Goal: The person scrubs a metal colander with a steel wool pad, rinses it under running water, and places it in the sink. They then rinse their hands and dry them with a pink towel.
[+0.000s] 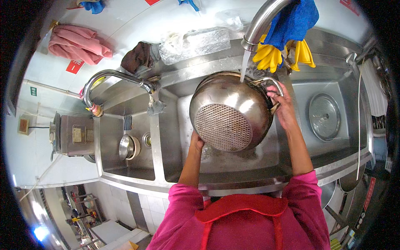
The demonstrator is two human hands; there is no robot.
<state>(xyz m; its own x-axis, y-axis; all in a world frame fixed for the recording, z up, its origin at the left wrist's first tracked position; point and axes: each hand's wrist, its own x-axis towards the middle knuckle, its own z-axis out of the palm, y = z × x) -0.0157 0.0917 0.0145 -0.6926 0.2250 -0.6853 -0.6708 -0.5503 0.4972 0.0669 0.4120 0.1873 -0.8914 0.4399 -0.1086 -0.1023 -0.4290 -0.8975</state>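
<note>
A large metal pot with a perforated-pattern base (pixel 223 127) is tilted over the middle sink basin (pixel 206 168), its underside facing me. My right hand (pixel 282 107) grips the loop handle (pixel 276 82) on its right side. At the pot's lower left, my left hand (pixel 197 141) supports it, the fingers hidden behind the metal. Water (pixel 245 64) runs from a thick steel faucet (pixel 259 23) onto the pot's upper edge near the handle.
The left basin holds small bowls (pixel 126 147) beneath a curved faucet (pixel 107 73). A round metal lid (pixel 325 116) lies in the right basin. Yellow rubber gloves (pixel 268 57) and a blue cloth (pixel 293 22) hang behind the faucet. A dark cloth (pixel 137 57) rests on the back ledge.
</note>
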